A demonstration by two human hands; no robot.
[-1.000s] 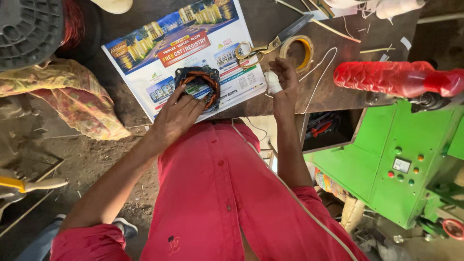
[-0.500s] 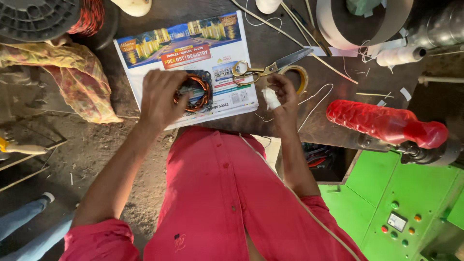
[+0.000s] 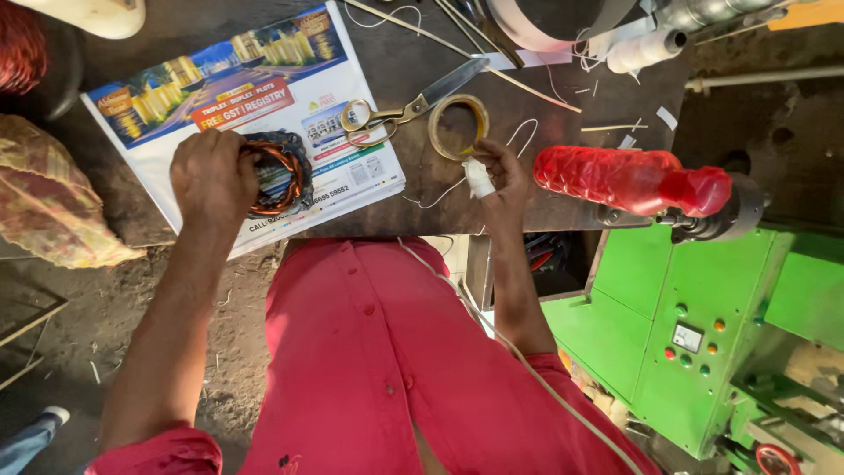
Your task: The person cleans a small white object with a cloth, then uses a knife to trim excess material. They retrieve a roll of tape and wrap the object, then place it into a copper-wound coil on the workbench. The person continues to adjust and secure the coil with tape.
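A: Where was the coil [image 3: 280, 171] seen?

B: On the printed sheet [image 3: 264, 97] spread over the dark table [image 3: 413, 53], towards its near edge. Copper windings in a dark ring were noted. The left hand [image 3: 211, 176] was laid over the ring's left side, fingers curled round it in a grip.

A: And the right hand [image 3: 501, 176]?

B: Held at the table's near edge, closed round a small white wad [image 3: 479, 179]. A white string [image 3: 519, 352] was seen running from near that hand down across the red shirt [image 3: 387, 352]. Whether the string was joined to the wad could not be told.

A: What was recorded near that hand?

B: A tape roll [image 3: 458, 126] lay flat just beyond the fingertips, close to touching. Scissors [image 3: 404, 110] with brass-coloured handles were lying beside the roll, handles at the sheet's edge, blades pointed away. Thin strips and scraps were scattered further back.

A: To the right?

B: A red ribbed plastic bottle [image 3: 629, 180] was mounted lying sideways on a metal fitting of a green machine [image 3: 694, 334], just right of the right hand, apart from it. Small buttons were noted on the machine's panel.

A: Left side?

B: A patterned cloth [image 3: 53, 202] lay at the table's left edge, well apart from the coil.
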